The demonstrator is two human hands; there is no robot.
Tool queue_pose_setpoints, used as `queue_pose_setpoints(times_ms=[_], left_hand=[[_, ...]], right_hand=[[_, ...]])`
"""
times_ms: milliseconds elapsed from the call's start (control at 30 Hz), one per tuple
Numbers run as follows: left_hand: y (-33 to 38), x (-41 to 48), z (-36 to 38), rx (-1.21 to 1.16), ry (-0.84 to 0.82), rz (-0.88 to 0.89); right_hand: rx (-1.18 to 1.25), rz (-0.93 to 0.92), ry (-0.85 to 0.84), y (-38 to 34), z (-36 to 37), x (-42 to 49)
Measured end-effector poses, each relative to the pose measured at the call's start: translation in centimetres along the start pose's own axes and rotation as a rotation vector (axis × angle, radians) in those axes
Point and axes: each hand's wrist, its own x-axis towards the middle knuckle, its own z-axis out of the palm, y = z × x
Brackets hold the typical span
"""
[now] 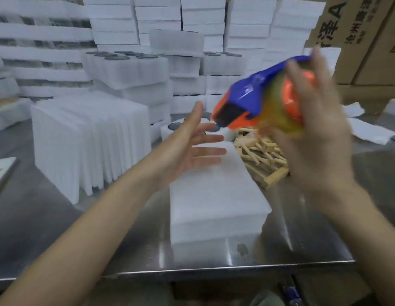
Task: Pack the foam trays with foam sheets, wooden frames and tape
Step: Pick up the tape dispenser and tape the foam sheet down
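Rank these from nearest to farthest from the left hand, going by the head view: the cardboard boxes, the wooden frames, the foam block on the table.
1. foam block: just below the left hand.
2. wooden frames: heaped on the table to its right.
3. cardboard boxes: far back, right.

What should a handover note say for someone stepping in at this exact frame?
Left hand: open, fingers straight, over the far end of the foam block.
Right hand: grips the blue-and-orange tape dispenser, raised above the wooden frames; the image is blurred there.
The block lies mid-table on the steel table, with upright foam sheets to its left and the frames in a loose pile at its far right.
Done: the block looks closed.
Left: no tape shows on it, so taping is probably next.
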Motion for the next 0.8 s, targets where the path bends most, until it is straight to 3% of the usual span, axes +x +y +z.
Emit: queue_pose_setpoints(times_ms=[67, 200, 333, 467, 567, 700, 800], left_hand=[[-0.4, 1.3, -0.2, -0.28, -0.139, -0.08], [-1.9, 1.7, -1.2, -0.644, -0.241, 0.013], [-2.5, 1.7, -1.4, -0.698, -0.179, 0.169], [-2.5, 1.5, -1.4, -0.761, -0.075, 0.2], [-2.1, 1.6, -1.5, -0.837, -0.133, 0.218], [-1.9, 1.6, -1.6, -0.861, -0.15, 0.246], [-2.6, 1.7, -1.4, -0.742, -0.02, 0.345]], right_hand=[[0.032, -0.117, -0.032, -1.4, 2.6, 0.0], [0.042, -0.161, -0.103, -2.2, 5.3, -0.3], [0.089, -0.165, -0.248, -1.9, 6.6, 0.1], [0.345, -0.059, -0.389, -1.6, 4.7, 1.6], [0.511, 0.091, -0.31, -1.5, 2.8, 2.5], [0.494, 0.15, -0.074, -3.4, 1.6, 2.8], [0.714, 0.296, -0.196, -5.9, 1.6, 2.1]])
